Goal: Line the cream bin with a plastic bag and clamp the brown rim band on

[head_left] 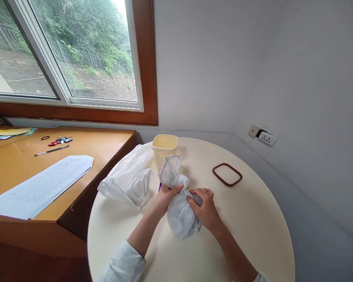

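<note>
A white plastic bag (181,219), knotted at its neck, is between my hands over the round table. My left hand (166,197) is closed on its neck, thumb against the knot. From the other side my right hand (204,203) grips the bag just by the knot, fingers bent. The bag's gathered top (170,172) sticks up beyond the knot. What the bag contains is hidden. Behind it stands a pale yellow plastic container (165,144) without a lid. A bit of something purple (160,187) shows beside my left hand, too covered to name.
Another crumpled white plastic bag (126,176) lies on the left of the round table (253,231). A dark red rounded frame (227,174) lies at the right. The wooden desk (106,141) at left holds papers (44,186), a pen (51,150) and keys (63,140).
</note>
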Demonstrator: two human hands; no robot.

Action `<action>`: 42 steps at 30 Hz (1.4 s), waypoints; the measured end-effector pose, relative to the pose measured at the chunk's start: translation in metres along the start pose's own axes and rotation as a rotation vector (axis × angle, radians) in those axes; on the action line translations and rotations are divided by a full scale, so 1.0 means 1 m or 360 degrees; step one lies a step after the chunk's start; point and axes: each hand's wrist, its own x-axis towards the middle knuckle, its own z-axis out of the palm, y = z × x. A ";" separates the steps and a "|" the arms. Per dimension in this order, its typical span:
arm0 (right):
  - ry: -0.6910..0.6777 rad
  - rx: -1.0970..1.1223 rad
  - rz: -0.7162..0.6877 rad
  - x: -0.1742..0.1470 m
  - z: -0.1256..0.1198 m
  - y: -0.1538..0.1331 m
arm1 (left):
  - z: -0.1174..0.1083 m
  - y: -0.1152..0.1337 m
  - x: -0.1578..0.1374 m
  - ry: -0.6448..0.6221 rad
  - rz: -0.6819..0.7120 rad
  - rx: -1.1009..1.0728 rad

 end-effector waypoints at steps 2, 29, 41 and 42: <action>-0.0011 0.0002 -0.0002 0.000 0.000 0.000 | -0.001 -0.002 0.002 0.0036 0.0019 -0.0001; 0.0004 0.0372 0.0101 0.002 -0.001 0.009 | -0.008 -0.009 0.009 -0.0078 0.0008 0.0073; 0.0434 0.0877 0.0440 0.009 -0.004 0.030 | -0.016 -0.017 0.013 -0.0382 -0.0050 0.0160; 0.0469 0.0919 0.0481 0.009 -0.005 0.030 | -0.016 -0.017 0.012 -0.0418 -0.0056 0.0170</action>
